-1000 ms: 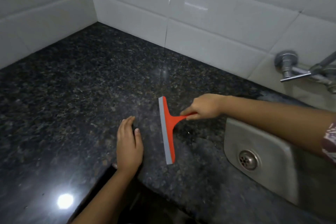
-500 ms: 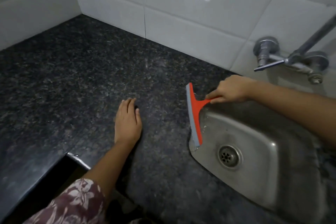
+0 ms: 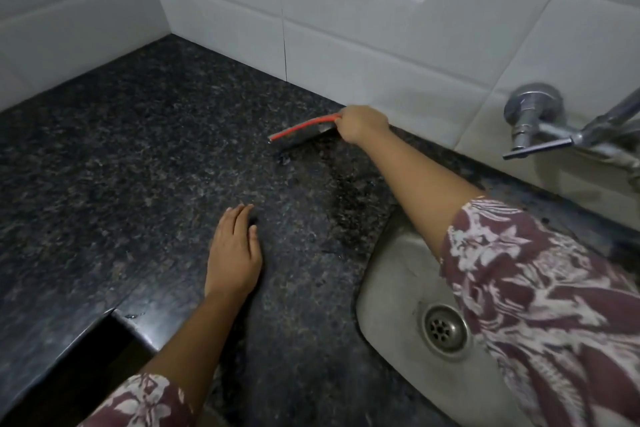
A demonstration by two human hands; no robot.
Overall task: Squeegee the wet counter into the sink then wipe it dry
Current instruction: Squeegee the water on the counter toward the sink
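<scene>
Orange-red plastic marks the squeegee (image 3: 303,130), which I see far back on the dark speckled stone surface (image 3: 138,166), just in front of the white tiled wall (image 3: 381,28) and well apart from the sink (image 3: 391,288). Its grey blade points left and slightly toward me. The edge looks to be down against the stone, though motion blur keeps me from being sure of the contact. The right hand (image 3: 360,126) grips the handle end, its fingers (image 3: 345,124) curled tightly round it, with the arm stretched out across the sink's back corner. A small dark bead of water (image 3: 284,159) lies just beside the blade's free tip. Between the squeegee and the sink a darker wet patch (image 3: 346,198) streaks the stone. The left hand (image 3: 235,253) rests palm-down on the surface nearer to me, holding nothing, with its fingers straight and close together. The steel sink is sunk into the surface on the right, and its round drain (image 3: 443,328) shows beside a maroon floral sleeve (image 3: 536,288). A chrome tap (image 3: 540,125) juts from the wall above the sink.
</scene>
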